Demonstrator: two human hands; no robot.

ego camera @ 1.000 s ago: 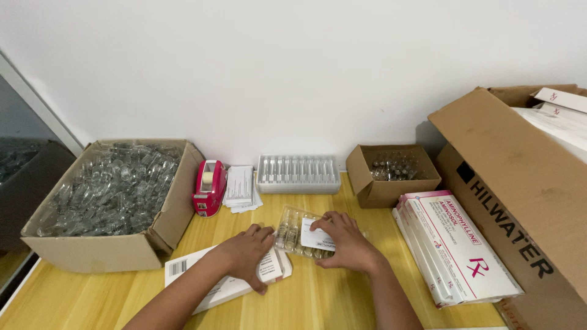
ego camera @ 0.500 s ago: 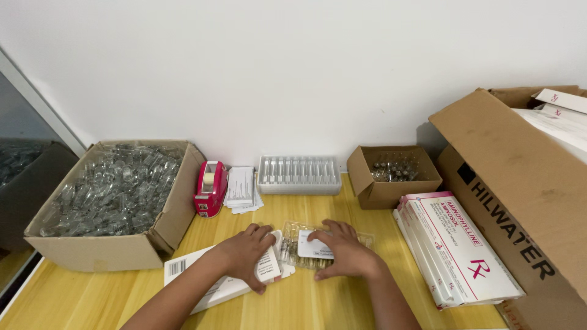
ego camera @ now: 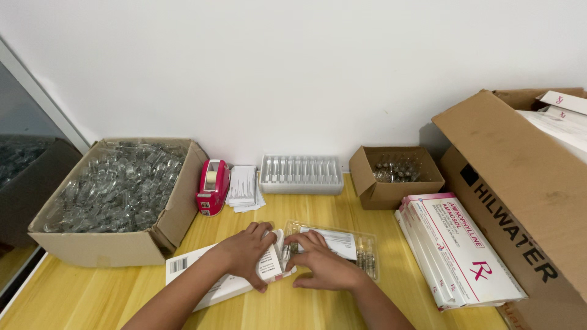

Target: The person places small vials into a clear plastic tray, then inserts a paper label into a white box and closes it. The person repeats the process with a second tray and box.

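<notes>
Pressing together, the left hand (ego camera: 247,250) gripped a white carton (ego camera: 220,278) while the right hand (ego camera: 324,266) lay flat on a clear ampoule tray (ego camera: 342,247), its long axis running rightward.

Clear tray (ego camera: 342,244) now nearer white carton (ego camera: 244,275)

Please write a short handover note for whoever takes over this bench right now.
Left hand: grip on the open end of a white carton lying flat on the wooden table.
Right hand: resting on a clear plastic tray of ampoules, paper leaflet on top, its end at the carton mouth.
Done: tray filled, lined up with the carton.
Left: tray is not yet inside; carton unclosed.
Nearby: pink tape dispenser, stack of flat cartons.
</notes>
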